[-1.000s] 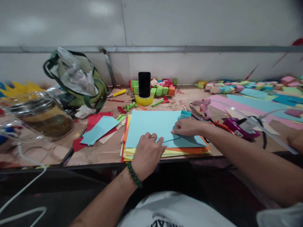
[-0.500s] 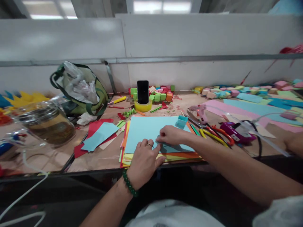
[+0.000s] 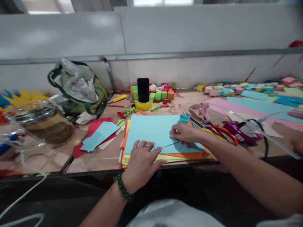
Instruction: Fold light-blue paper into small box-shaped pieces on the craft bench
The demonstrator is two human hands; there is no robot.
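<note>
A light blue paper sheet (image 3: 151,127) lies on top of a stack of coloured sheets (image 3: 142,159) at the table's front edge. My left hand (image 3: 143,160), with a ring and a green bead bracelet, lies with fingers spread on the lower left of the blue paper. To its right, my right hand (image 3: 186,133) has its fingers pinched on the blue paper. A thin dark line, like a paper edge or fold, runs between both hands; what exactly the pinch holds is partly hidden. A small folded blue paper box (image 3: 184,119) stands just behind my right hand.
Scissors (image 3: 210,127), a pink glue gun (image 3: 202,111) and a purple device with cables (image 3: 241,132) lie to the right. A phone (image 3: 143,90) stands in a yellow tape roll (image 3: 143,104) before several paper cubes (image 3: 161,94). A glass jar (image 3: 44,123) and a green bag (image 3: 99,94) are left.
My right hand has slid to the right along the blue paper, away from my left hand. More of the dark line shows between them. My left hand stays pressed on the sheet.
</note>
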